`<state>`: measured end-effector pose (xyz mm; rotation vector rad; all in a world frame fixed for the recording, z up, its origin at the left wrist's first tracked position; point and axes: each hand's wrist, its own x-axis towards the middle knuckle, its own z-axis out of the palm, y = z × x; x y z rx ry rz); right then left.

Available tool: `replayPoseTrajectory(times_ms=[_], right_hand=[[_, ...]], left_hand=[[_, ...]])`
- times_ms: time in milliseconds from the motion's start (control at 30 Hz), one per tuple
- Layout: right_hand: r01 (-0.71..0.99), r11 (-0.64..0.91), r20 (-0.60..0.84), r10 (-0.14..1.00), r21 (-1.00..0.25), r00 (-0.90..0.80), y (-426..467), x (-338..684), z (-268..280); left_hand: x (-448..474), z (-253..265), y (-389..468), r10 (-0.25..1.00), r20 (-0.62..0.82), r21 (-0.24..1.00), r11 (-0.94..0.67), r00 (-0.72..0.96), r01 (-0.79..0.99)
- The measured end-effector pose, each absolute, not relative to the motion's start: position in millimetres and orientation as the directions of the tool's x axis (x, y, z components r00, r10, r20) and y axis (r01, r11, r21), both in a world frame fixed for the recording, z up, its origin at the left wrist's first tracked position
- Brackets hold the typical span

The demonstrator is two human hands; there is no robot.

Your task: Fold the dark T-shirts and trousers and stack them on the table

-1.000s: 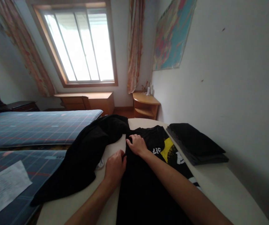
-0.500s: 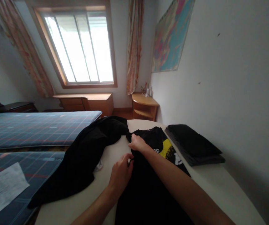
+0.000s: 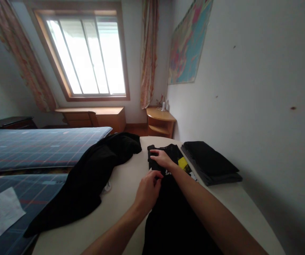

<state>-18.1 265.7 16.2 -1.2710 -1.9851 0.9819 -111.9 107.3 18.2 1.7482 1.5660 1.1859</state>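
Note:
A black T-shirt (image 3: 179, 216) with a yellow and white print lies on the pale table (image 3: 123, 191), its left side folded inward. My left hand (image 3: 149, 186) pinches the shirt's left edge between thumb and fingers. Just beyond it, my right hand (image 3: 163, 159) rests on the upper part of the shirt with fingers apart and stretched out. The right forearm crosses over the shirt and covers part of the print.
Another black garment (image 3: 86, 187) is strewn along the table's left side, hanging over its edge. Folded dark clothes (image 3: 211, 163) are stacked at the right, near the wall. Plaid mattresses (image 3: 43, 147) lie at the left, one bearing a paper sheet (image 3: 2, 217).
The shirt's left side has been brought inward to the right. My right hand has loosened from a pinch to lie flatter on the cloth, and my left hand has moved right.

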Motion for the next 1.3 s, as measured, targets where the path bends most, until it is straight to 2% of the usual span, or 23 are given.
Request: replayPoseTrajectory(times_ms=[133, 267, 333, 433, 533, 667, 800, 1000, 1133, 1300], right_hand=[[0.468, 0.249, 0.08, 0.933, -0.848, -0.352, 267, 3, 11], [0.464, 0.226, 0.061, 0.937, -0.856, -0.344, 264, 20, 0], [0.462, 0.22, 0.058, 0.939, -0.859, -0.34, 263, 26, -4], [0.452, 0.224, 0.071, 0.941, -0.863, -0.33, 265, 31, -9], [0.445, 0.226, 0.081, 0.943, -0.867, -0.322, 270, 32, -10], [0.451, 0.204, 0.051, 0.943, -0.869, -0.328, 274, 34, -9], [0.467, 0.172, 0.006, 0.942, -0.867, -0.336, 272, 42, -9], [0.497, 0.226, -0.013, 0.902, -0.838, -0.432, 264, 53, -7], [0.497, 0.323, 0.063, 0.881, -0.805, -0.47, 263, 51, -3], [0.54, 0.37, 0.102, 0.881, -0.756, -0.461, 268, 48, -3]], left_hand=[[-92, 8, 112, 0.974, 0.226, 0.862, -0.206, 0.012, 0.464], [-81, -8, 107, 0.986, 0.128, 0.854, -0.166, 0.111, 0.494], [-80, -14, 101, 0.974, 0.148, 0.808, -0.219, 0.171, 0.546], [-83, -20, 92, 0.935, 0.268, 0.679, -0.355, 0.234, 0.642], [-85, -26, 86, 0.92, 0.296, 0.572, -0.387, 0.258, 0.723], [-84, -27, 82, 0.947, 0.216, 0.542, -0.32, 0.239, 0.777], [-80, -17, 81, 0.963, 0.201, 0.499, -0.257, 0.178, 0.828], [-69, -3, 83, 0.96, 0.187, 0.382, -0.266, 0.207, 0.885], [-62, 4, 87, 0.955, 0.225, 0.409, -0.271, 0.191, 0.871], [-52, 9, 94, 0.961, 0.234, 0.448, -0.244, 0.15, 0.86]])
